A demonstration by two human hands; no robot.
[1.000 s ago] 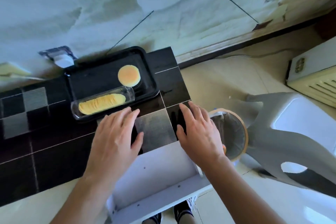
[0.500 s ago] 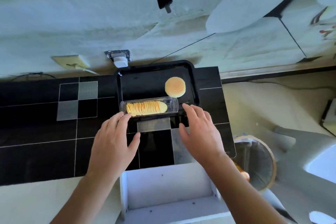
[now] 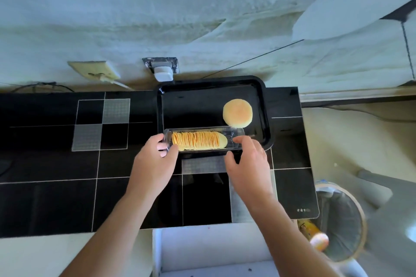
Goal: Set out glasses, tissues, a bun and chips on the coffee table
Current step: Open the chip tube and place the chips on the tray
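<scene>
A clear tube of stacked chips point(image 3: 199, 141) lies lengthwise along the near edge of a black tray point(image 3: 211, 81) on the black tiled coffee table point(image 3: 56, 164). Behind the tube's right end, a round pale bun point(image 3: 237, 113) sits on the tray. My left hand point(image 3: 153, 164) wraps its fingers around the tube's left end. My right hand point(image 3: 249, 164) pinches the right end, with the fingers on top and the thumb in front. No glasses or tissues are in view.
A white open box point(image 3: 213, 247) stands against the table's near edge, between my arms. A round waste bin point(image 3: 342, 220) and a grey plastic stool point(image 3: 382, 198) are on the floor at the right. A white plug point(image 3: 163, 72) sits in the wall socket behind the tray.
Both hands have moved forward from the tabletop to the chips tube and closed on its two ends. The view has shifted, so the tray now sits near the centre.
</scene>
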